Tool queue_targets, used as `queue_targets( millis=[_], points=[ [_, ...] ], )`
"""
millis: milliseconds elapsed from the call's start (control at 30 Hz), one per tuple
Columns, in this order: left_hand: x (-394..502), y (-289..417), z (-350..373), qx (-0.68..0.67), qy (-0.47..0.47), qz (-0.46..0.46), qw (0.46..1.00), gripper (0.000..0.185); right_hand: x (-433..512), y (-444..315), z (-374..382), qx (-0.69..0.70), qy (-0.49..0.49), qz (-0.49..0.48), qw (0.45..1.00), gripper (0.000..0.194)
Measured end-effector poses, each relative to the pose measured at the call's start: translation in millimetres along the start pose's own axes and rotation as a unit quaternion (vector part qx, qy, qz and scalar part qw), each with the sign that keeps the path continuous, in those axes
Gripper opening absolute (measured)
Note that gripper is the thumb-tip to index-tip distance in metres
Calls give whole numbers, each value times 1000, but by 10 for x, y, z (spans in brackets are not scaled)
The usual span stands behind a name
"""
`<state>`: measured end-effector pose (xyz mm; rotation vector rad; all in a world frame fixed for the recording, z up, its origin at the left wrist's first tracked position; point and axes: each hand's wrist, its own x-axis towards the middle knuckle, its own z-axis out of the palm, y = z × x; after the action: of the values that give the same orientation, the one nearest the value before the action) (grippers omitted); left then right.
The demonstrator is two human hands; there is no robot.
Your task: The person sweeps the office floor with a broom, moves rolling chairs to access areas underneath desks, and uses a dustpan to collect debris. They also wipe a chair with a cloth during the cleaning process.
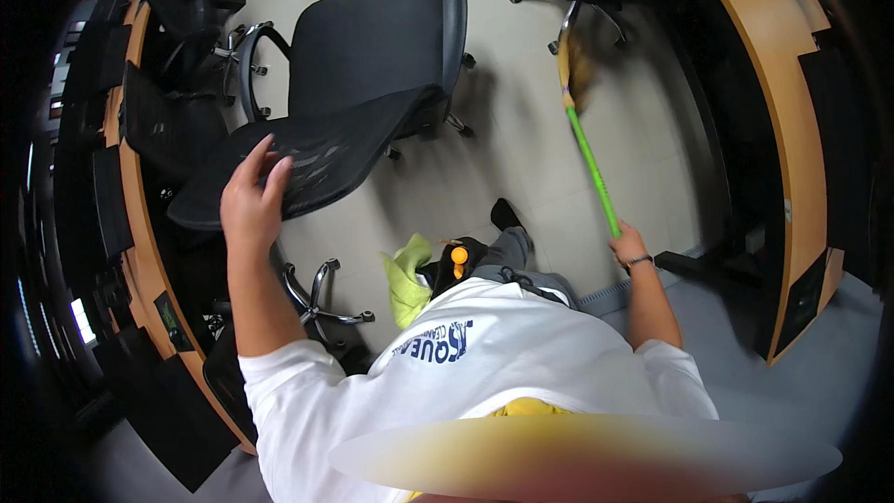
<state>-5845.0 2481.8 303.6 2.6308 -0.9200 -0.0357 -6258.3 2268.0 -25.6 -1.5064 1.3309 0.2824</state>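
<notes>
My right hand [630,244] grips the green handle [594,171] of a soft straw broom. The broom's bristles [578,73] are blurred, low by the chrome base of an office chair [569,17]. My left hand [253,199] is at the black mesh backrest [328,157] of another office chair, fingers apart and curved. Whether the fingertips touch the mesh cannot be told. That chair's black seat [370,42] lies beyond the backrest.
A row of wooden desks [143,244] with more black chairs [171,115] runs along my left. Another wooden desk [779,105] stands at my right. Pale floor tiles [489,147] lie between. A yellow-green cloth [405,283] and an orange-capped item [459,256] hang at my waist.
</notes>
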Motion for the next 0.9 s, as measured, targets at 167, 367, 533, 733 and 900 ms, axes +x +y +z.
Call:
queue_targets(
  millis=[167, 367, 533, 733, 900],
  points=[
    [46, -50, 159, 73, 5, 13, 997, 43, 322, -408, 862, 30, -167, 100, 980, 22],
    [173, 134, 277, 96, -8, 50, 994, 50, -312, -492, 798, 125, -210, -24, 969, 45],
    [304, 109, 305, 34, -23, 84, 996, 53, -1178, -408, 500, 144, -149, -54, 977, 52],
    [355, -81, 188, -167, -65, 194, 965, 46, -1896, -600, 494, 113, -124, -48, 985, 41],
    [414, -732, -133, -437, -83, 163, 881, 36, -2355, -1050, 630, 349, -95, -92, 928, 14]
  ],
)
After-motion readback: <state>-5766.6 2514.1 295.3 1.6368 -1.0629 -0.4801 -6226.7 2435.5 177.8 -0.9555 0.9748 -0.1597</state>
